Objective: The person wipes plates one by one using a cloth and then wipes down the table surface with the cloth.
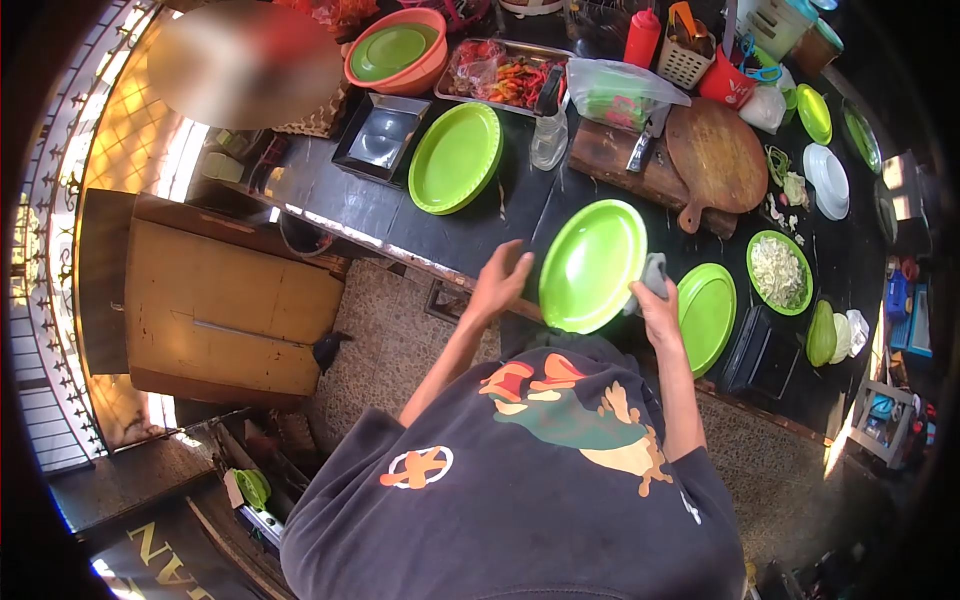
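A shiny green oval plate (594,266) is tilted up in front of my body at the table's near edge. My right hand (657,312) grips its right rim, with a grey cloth (653,272) bunched between the fingers and the plate. To the left of the plate, my left hand (501,281) is open, thumb and fingers apart, and does not touch it. Beside my right hand lies another green plate (707,318) on the table. A third green plate (455,160), possibly a stack, sits farther back on the left.
On the dark table (510,205) are a wooden board (716,152), a knife (640,152), a glass jar (549,140) and a tray of chillies (510,78). Chopped white food fills a plate (765,300) at right, near a green vegetable (821,333). A black box (380,136) stands left.
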`<act>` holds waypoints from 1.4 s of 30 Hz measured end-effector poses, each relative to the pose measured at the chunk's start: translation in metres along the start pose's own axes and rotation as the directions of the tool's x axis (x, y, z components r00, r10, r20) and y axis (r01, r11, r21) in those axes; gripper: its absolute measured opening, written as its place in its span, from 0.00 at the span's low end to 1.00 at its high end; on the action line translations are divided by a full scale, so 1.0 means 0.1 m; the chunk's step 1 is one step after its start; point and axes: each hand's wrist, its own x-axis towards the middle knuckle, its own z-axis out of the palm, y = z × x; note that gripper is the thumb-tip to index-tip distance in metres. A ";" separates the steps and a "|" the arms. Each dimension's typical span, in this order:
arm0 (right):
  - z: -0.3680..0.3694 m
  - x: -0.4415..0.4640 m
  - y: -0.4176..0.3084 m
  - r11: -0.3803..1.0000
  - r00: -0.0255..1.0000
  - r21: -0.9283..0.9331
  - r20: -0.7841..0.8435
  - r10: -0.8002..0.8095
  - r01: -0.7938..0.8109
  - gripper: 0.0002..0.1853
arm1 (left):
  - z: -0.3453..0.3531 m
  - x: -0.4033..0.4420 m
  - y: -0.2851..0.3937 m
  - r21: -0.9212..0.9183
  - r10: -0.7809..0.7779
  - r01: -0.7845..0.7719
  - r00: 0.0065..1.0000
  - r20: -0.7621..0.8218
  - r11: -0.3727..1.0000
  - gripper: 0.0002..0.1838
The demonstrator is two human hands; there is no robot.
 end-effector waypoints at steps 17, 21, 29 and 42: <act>2.52 1.22 -0.39 0.989 0.937 0.139 0.348 0.002 -0.054 0.18 | -1.32 0.39 -0.33 -0.599 -0.309 0.116 0.923 -0.230 0.792 0.26; 2.58 1.45 -0.27 0.999 0.946 0.033 0.323 -0.027 0.017 0.22 | -1.42 0.64 -0.48 -0.684 -0.326 0.066 0.909 -0.259 0.726 0.25; 2.17 1.20 -0.12 0.992 0.910 -0.035 0.403 -0.098 0.122 0.29 | -1.40 0.84 -0.69 -0.627 -0.326 0.009 0.860 -0.393 0.779 0.24; 0.35 0.30 0.07 0.969 0.991 -0.209 0.010 -0.136 0.135 0.32 | -0.62 0.80 -0.47 -0.464 -0.154 -0.045 0.910 -0.384 0.885 0.08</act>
